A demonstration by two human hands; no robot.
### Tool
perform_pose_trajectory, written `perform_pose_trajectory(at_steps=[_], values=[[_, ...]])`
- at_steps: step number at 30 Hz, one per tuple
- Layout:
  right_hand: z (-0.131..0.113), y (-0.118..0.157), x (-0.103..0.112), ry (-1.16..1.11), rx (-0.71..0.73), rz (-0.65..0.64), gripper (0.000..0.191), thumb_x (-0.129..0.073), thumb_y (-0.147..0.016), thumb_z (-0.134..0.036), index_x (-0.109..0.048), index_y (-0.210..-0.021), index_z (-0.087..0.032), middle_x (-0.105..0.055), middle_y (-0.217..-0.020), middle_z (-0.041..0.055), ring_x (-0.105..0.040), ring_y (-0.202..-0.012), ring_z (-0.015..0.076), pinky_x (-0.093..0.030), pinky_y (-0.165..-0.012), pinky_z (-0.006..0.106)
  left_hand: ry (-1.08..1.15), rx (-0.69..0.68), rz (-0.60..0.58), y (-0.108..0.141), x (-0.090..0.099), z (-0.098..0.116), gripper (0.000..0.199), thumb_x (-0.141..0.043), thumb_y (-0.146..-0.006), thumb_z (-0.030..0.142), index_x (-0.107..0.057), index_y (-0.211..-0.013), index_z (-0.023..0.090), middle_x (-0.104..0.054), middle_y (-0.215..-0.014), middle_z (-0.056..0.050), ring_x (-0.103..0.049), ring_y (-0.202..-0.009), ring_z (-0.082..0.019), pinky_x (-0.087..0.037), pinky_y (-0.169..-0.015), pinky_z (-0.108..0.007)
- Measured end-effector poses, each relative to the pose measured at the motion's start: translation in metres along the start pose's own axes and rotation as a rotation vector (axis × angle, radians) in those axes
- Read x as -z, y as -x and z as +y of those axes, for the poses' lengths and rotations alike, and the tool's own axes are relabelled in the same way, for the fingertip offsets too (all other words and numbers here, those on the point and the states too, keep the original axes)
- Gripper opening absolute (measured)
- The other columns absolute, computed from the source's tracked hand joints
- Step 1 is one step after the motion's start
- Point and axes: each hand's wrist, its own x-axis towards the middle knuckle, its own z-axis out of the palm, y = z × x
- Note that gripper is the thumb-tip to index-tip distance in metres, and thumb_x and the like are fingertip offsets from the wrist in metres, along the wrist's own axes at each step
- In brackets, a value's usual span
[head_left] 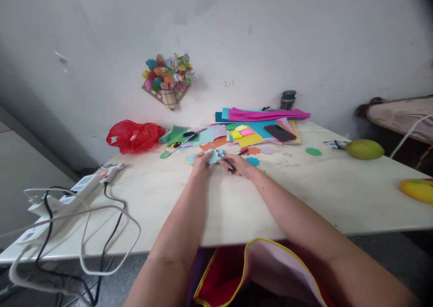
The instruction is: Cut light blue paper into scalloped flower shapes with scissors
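Between the fingers of my left hand [201,161] is a light blue paper flower [213,157] with a scalloped edge. My right hand [238,165] grips black-handled scissors [231,164], whose blades meet the paper's right side. Around the hands lie cut paper shapes: an orange one [252,151], a darker blue one [253,162] and a lilac one [267,150]. Just left of my left hand is another pale blue cut shape [190,159].
Coloured paper sheets [250,139] and a phone [280,133] lie behind the hands. A red plastic bag [135,136] sits back left, a power strip [64,208] with cables front left. A green-yellow mango [364,149] and a green paper circle [313,151] are on the right.
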Motion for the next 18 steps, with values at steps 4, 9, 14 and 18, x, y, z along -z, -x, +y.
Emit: perform_pose_trajectory(at_steps=[4,9,14,18], values=[[0.002,0.0,0.003,0.015,0.009,0.0,0.014,-0.061,-0.069,-0.026,-0.054,-0.073,-0.016,-0.052,-0.05,-0.0047,-0.044,-0.037,0.0059,-0.02,-0.031,0.017,0.021,0.019,-0.027,0.001,0.001,0.001,0.023,-0.079,-0.048,0.024,-0.064,-0.061,0.013,-0.066,-0.063,-0.005,-0.058,-0.055,-0.012,-0.042,-0.052,-0.022],[0.007,-0.002,0.008,0.048,0.024,-0.003,0.025,-0.065,-0.068,-0.038,-0.054,-0.075,-0.017,-0.054,-0.053,-0.0045,-0.045,-0.037,0.0055,-0.02,-0.029,0.016,-0.004,0.029,-0.061,0.004,0.001,0.003,0.028,-0.081,-0.048,0.028,-0.065,-0.065,0.013,-0.065,-0.063,-0.004,-0.057,-0.055,-0.012,-0.045,-0.056,-0.024],[0.01,-0.003,0.013,0.061,0.057,-0.005,0.028,-0.064,-0.072,-0.043,-0.055,-0.075,-0.016,-0.054,-0.054,-0.0039,-0.045,-0.037,0.0049,-0.022,-0.028,0.016,-0.026,0.026,-0.086,0.005,0.001,0.004,0.036,-0.085,-0.046,0.032,-0.065,-0.069,0.012,-0.066,-0.064,-0.003,-0.057,-0.054,-0.012,-0.046,-0.059,-0.025],[0.012,-0.004,0.016,0.034,0.057,0.017,0.029,-0.065,-0.072,-0.043,-0.055,-0.075,-0.016,-0.055,-0.054,-0.0037,-0.045,-0.037,0.0048,-0.022,-0.028,0.016,-0.035,0.019,-0.083,0.003,0.001,0.003,0.036,-0.084,-0.047,0.035,-0.062,-0.064,0.013,-0.064,-0.06,-0.002,-0.055,-0.051,-0.011,-0.043,-0.054,-0.024]])
